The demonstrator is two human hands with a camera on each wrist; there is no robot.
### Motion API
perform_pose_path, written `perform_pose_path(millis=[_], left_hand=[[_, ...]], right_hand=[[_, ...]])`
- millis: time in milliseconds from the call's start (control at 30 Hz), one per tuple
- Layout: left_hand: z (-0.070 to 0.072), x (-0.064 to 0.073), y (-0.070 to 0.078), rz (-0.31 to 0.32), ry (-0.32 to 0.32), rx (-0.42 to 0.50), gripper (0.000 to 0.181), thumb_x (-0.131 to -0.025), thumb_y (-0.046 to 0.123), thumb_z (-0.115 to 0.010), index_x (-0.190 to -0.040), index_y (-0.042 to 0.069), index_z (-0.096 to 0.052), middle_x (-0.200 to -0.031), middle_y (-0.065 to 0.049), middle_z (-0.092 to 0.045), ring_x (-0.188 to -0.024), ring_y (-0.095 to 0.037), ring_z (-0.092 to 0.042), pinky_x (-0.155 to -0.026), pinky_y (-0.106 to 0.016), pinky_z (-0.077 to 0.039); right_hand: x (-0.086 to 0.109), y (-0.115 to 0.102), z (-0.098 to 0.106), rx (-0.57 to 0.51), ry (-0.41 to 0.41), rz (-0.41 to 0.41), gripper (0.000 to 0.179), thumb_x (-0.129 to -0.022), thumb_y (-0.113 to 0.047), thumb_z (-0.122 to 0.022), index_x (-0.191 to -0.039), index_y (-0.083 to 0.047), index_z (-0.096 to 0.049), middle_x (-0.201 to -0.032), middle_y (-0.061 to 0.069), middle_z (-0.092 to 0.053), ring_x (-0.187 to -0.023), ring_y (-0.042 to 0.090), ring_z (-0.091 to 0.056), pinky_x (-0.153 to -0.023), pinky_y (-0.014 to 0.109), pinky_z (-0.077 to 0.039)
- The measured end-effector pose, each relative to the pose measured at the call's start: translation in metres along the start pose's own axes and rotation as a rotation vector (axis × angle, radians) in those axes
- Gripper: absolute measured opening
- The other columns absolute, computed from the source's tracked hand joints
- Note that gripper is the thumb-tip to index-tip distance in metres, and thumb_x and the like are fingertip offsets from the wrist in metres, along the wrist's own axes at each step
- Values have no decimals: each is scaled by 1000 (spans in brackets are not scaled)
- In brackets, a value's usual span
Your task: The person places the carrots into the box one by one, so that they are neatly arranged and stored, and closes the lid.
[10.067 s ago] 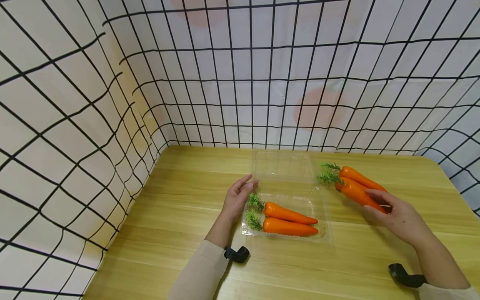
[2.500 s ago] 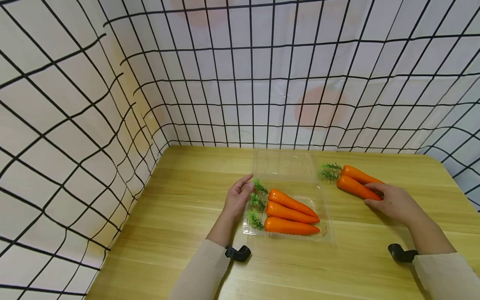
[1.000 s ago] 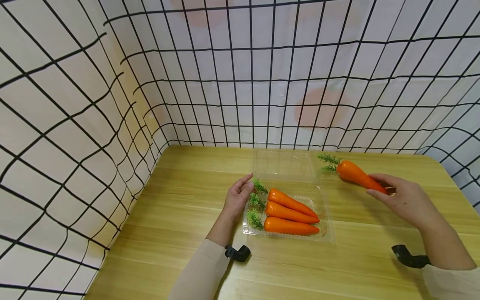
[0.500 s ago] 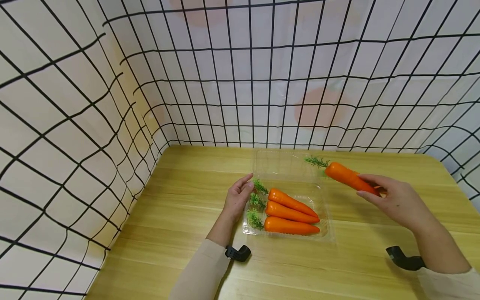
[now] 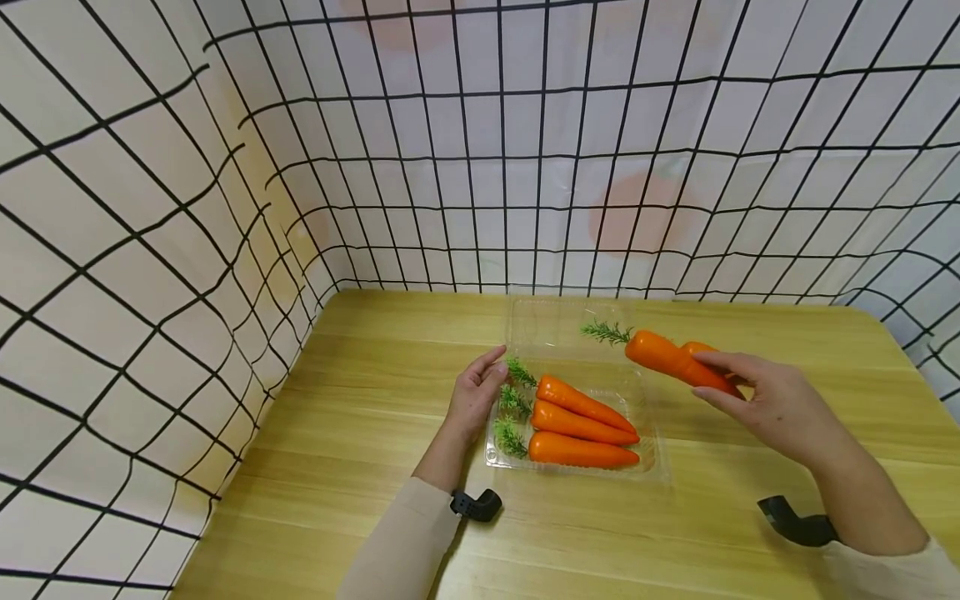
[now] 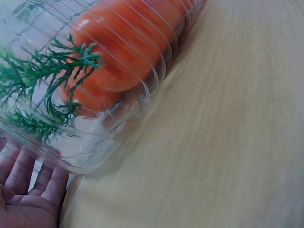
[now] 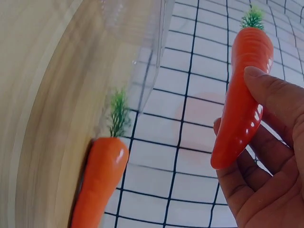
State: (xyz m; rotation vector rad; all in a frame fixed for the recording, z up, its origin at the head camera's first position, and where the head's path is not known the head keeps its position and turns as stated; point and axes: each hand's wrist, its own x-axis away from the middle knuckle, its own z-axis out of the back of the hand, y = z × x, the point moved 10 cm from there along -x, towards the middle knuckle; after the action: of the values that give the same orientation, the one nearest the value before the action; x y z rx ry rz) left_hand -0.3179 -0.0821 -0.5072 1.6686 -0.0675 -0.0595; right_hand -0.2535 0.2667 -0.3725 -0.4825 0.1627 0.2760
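Note:
My right hand (image 5: 783, 412) pinches a carrot (image 5: 660, 354) by its narrow end, lifted above the table with its green top pointing left. In the right wrist view the thumb lies across this carrot (image 7: 244, 90). Behind it, another carrot (image 5: 697, 347) is mostly hidden; the right wrist view shows that carrot (image 7: 102, 166) on the table. A clear plastic clamshell box (image 5: 647, 417) holds three carrots side by side, tops to the left. My left hand (image 5: 472, 400) rests at the box's left side, its fingers (image 6: 21, 173) extended by the rim.
The box's clear lid (image 5: 547, 325) lies folded back toward the rear edge of the wooden table (image 5: 360, 400). A white cloth wall with black grid lines (image 5: 450, 167) stands behind and on both sides. Each wrist wears a black strap device (image 5: 476, 505).
Over the last second my right hand has carried the lifted carrot left toward the box. Earlier, a third carrot joined the two in the box. My left hand has stayed put.

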Motion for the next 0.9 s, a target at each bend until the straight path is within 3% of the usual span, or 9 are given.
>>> perform_pose_path(millis=[300,500,767,900], left_hand=[[0,0,-1,8,6,4,45,-104,19,-59,-147,7,-55,-100,7,-71,-66,-3,-45,-62,-18,-39],[0,-1,-2,11,10,10,45,-104,19,-60,-146,6,-55,-101,5,-71,-68,-4,-47,-64,-18,-39],[0,-1,-2,10,5,14,44,-104,19,-59,-146,6,-55,-95,11,-69,-68,-3,-46,-64,-18,-39],[0,-1,-1,12,5,22,44,-104,18,-59,-147,6,-55,-93,13,-68,-67,-3,-45,-63,-18,-38]], right_hand=[[5,-29,1,-12,66,141,44,-85,-24,-84,-125,-14,-71,-98,5,-74,-75,1,-51,-54,21,-39],[7,-37,-8,-48,43,140,43,-86,-25,-84,-126,-17,-71,-103,1,-73,-78,0,-51,-58,20,-43],[10,-49,-26,-79,2,153,43,-87,-25,-82,-128,-17,-71,-108,-1,-74,-84,-1,-54,-59,21,-46],[10,-57,-33,-68,1,173,43,-86,-24,-83,-127,-19,-72,-110,-4,-76,-86,0,-58,-68,25,-54]])
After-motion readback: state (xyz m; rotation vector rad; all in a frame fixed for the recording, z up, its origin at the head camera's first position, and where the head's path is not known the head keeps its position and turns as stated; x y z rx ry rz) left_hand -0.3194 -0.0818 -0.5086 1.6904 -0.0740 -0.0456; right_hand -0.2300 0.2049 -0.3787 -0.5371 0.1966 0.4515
